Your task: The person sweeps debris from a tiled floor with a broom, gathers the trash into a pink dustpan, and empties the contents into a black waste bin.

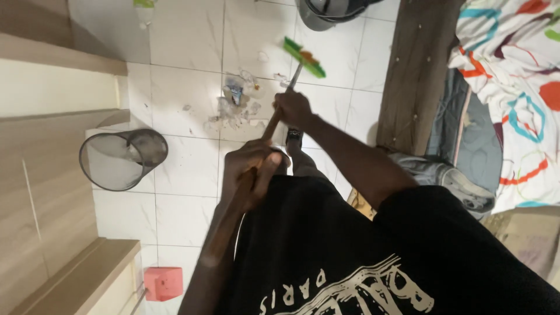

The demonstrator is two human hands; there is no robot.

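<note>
1. Left hand [251,172] is wrapping the top of the broom [279,114] handle, grip clamped on it, thumb lying along the stick.
2. Right hand [293,108] is gripping the same handle lower down, fingers closed round it, arm reaching out over the floor [186,169].
3. Broom is slanting away from the body; its green head [304,57] is sitting on the white tiles just beyond the right hand.
4. Litter pile [235,105], torn paper and wrapper scraps, is lying on the floor just left of the broom handle, near the right hand.
5. Mesh bin [122,158] is lying tipped on its side, left of the hands, mouth facing the camera.
6. Red box [163,283] is sitting low left by the cabinet.
7. Bed [507,87] with patterned sheet is at the right edge.
</note>
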